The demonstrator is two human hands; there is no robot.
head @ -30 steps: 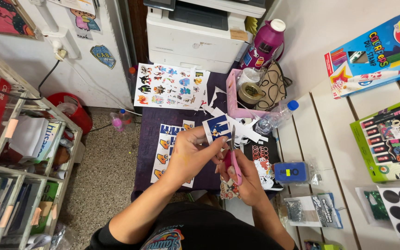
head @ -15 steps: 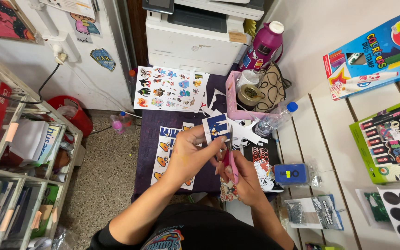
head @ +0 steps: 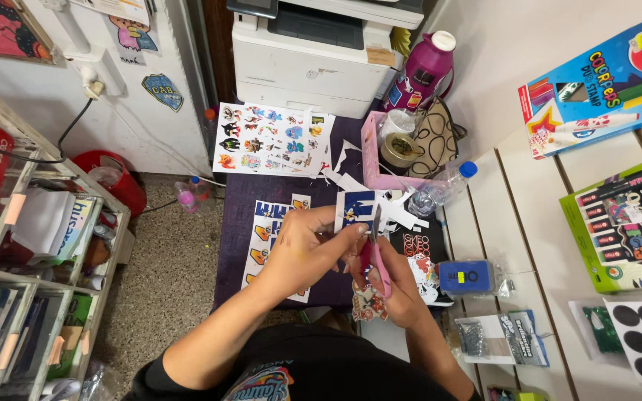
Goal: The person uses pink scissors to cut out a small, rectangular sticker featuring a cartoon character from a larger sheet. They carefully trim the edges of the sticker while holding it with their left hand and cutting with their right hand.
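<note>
now left hand (head: 307,245) holds sticker cutout (head: 356,206), right hand (head: 394,286) works pink scissors (head: 377,256).

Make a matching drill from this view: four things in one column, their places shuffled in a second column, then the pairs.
1. scissors
2. printer
3. sticker sheet
4. clear bottle

A. lying by the pink tray
B. in the right hand
C. flat on the purple table, below the printer
D. at the far end of the table

Pairs: 1-B, 2-D, 3-C, 4-A
</note>
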